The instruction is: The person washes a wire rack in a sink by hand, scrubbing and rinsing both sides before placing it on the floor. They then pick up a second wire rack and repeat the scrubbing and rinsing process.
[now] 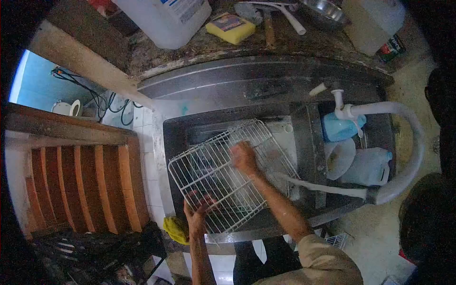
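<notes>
A white wire rack (209,166) lies tilted across the dark metal sink (173,130). My left hand (197,213) grips the rack's near edge from below. On top of the rack's middle rests my right hand (244,159), fingers curled and blurred; whether something is in it I cannot tell. A stream of water from the white hose (403,142) runs toward the rack at my right forearm.
Beside the sink stand a blue bottle (339,128), a white bowl (342,156) and a clear jug (368,166). On the counter behind are a yellow sponge (230,27), a large white jug (166,19) and a metal bowl (325,10). A yellow cloth (175,229) hangs at the front; wooden slats (80,185) stand left.
</notes>
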`<state>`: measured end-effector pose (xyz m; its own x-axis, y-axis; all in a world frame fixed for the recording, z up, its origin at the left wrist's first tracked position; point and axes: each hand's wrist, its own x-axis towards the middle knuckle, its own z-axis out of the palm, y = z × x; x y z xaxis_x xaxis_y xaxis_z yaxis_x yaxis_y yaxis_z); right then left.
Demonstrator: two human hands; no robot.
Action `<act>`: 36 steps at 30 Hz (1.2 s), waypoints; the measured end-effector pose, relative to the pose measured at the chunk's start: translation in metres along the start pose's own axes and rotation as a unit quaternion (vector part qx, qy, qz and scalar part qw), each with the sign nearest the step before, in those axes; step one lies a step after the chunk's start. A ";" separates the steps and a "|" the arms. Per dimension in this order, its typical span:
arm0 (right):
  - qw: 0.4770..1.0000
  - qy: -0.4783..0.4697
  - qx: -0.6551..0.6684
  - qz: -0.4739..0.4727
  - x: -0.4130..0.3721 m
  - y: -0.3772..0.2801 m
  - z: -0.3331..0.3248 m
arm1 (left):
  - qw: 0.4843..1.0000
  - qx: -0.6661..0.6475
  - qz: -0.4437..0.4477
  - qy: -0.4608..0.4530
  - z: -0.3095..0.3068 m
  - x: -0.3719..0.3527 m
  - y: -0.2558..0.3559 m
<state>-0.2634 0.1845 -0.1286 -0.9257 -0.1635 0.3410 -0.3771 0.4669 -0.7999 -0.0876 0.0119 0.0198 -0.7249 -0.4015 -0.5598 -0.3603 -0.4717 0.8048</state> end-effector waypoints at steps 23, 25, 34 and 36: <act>0.921 0.051 -0.259 0.288 0.006 0.167 -0.089 | 0.996 0.065 0.058 -0.029 0.006 0.005 -0.003; 0.910 0.107 -0.280 0.288 0.016 0.160 -0.094 | 0.994 0.102 0.030 -0.010 0.028 -0.004 0.015; 0.897 0.164 -0.275 0.306 0.027 0.148 -0.025 | 0.991 0.081 0.074 -0.076 0.010 0.000 0.007; 0.914 0.192 -0.240 0.265 0.051 0.116 -0.003 | 0.983 0.100 0.108 -0.111 0.014 0.007 0.011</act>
<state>-0.3547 0.2330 -0.2026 -0.8617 0.4700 0.1913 0.2622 0.7351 -0.6251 -0.1046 0.0149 0.0277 -0.8994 -0.2831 -0.3331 -0.2768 -0.2211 0.9351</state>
